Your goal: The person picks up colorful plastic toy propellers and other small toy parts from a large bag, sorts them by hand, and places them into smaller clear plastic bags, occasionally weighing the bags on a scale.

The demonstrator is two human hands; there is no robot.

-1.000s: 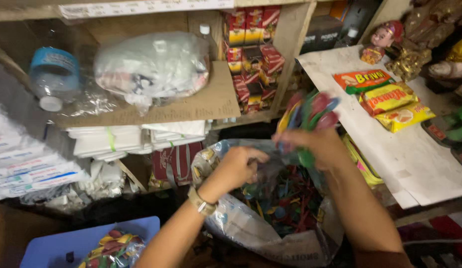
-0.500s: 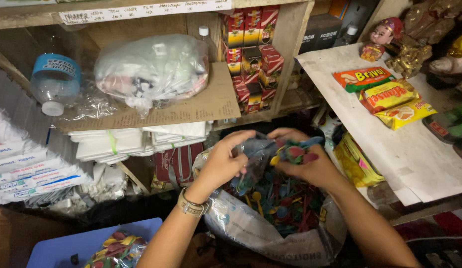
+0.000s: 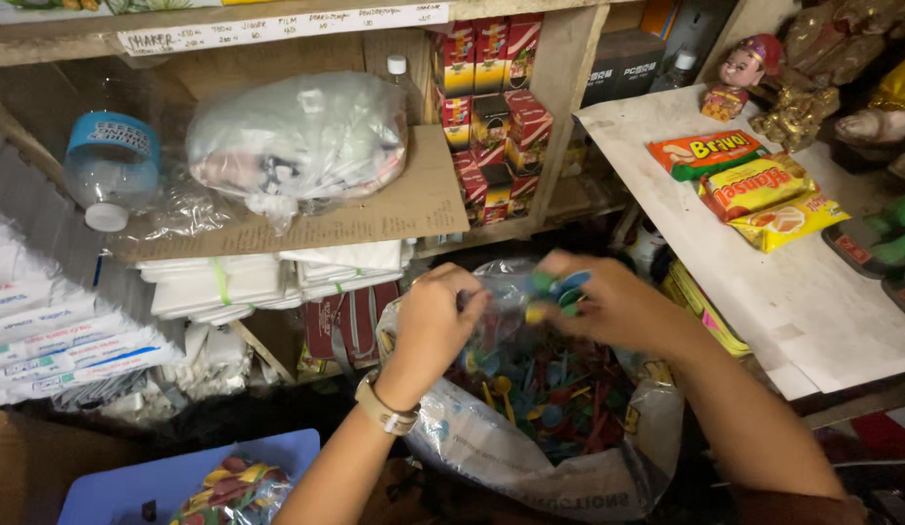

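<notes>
A large clear plastic bag point(image 3: 530, 457) full of small coloured plastic spoons or sticks point(image 3: 559, 389) sits open below the shelves. My left hand point(image 3: 435, 326), with a watch at the wrist, grips a small clear plastic bag point(image 3: 501, 306) at the big bag's mouth. My right hand point(image 3: 608, 303) holds a bunch of the coloured pieces point(image 3: 557, 289) against that small bag. Both hands are close together over the open bag.
A white counter point(image 3: 763, 292) to the right carries snack packets point(image 3: 754, 190) and a small doll point(image 3: 739, 78). Wooden shelves hold red boxes point(image 3: 491, 107), a stuffed plastic bag point(image 3: 297, 141), a water bottle point(image 3: 112, 170) and white paper stacks point(image 3: 219, 282). A blue bin point(image 3: 180, 476) sits lower left.
My right hand came down from shoulder height with the coloured bunch to the bag's mouth. My left hand moved up to meet it and took hold of the small clear bag.
</notes>
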